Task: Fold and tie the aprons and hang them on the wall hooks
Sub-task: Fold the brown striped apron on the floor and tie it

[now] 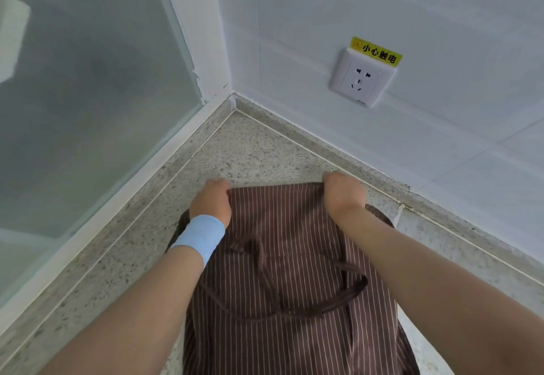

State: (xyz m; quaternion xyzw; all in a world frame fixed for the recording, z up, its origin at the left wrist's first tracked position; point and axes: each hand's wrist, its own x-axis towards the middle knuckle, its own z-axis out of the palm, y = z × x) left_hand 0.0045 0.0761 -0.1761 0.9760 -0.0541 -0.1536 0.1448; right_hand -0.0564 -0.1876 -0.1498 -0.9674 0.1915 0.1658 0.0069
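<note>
A brown apron (294, 257) with thin white stripes lies flat on a speckled stone counter (250, 151), running from the middle of the view to the bottom edge. Its dark brown straps (265, 295) lie looped on top of the cloth. My left hand (210, 201), with a light blue band on the wrist, grips the apron's far left corner. My right hand (343, 190) grips the far right corner. Both hands are closed on the far edge of the fabric. No wall hooks are in view.
The counter ends in a corner: a frosted glass panel (88, 95) in a white frame on the left, a white tiled wall (441, 6) at the back right. A white power socket (362, 77) with a yellow warning label sits on that wall.
</note>
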